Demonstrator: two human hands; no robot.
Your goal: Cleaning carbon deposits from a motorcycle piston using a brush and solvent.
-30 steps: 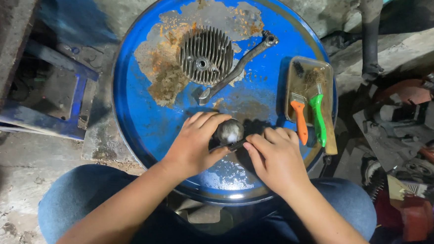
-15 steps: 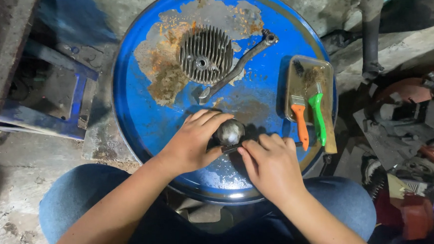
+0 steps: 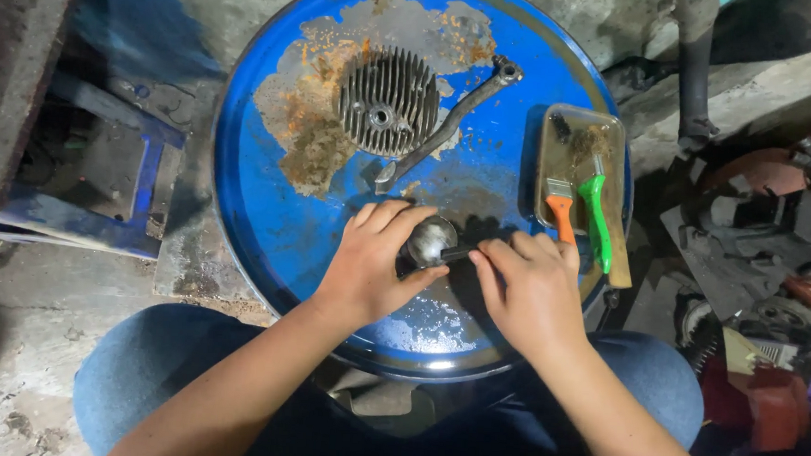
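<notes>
The left hand (image 3: 371, 272) grips a small round metal part (image 3: 428, 240) just above the near edge of the blue drum top (image 3: 267, 221), while the right hand (image 3: 531, 295) clasps a thin dark tool (image 3: 457, 255) against its side. The work looks midway: the part is in hand, and the finned engine head (image 3: 389, 102) and one bent lever (image 3: 448, 124) lie untouched. A tray (image 3: 544, 152) holds two brushes, an orange-handled brush (image 3: 562, 208) and a green-handled brush (image 3: 596, 219).
</notes>
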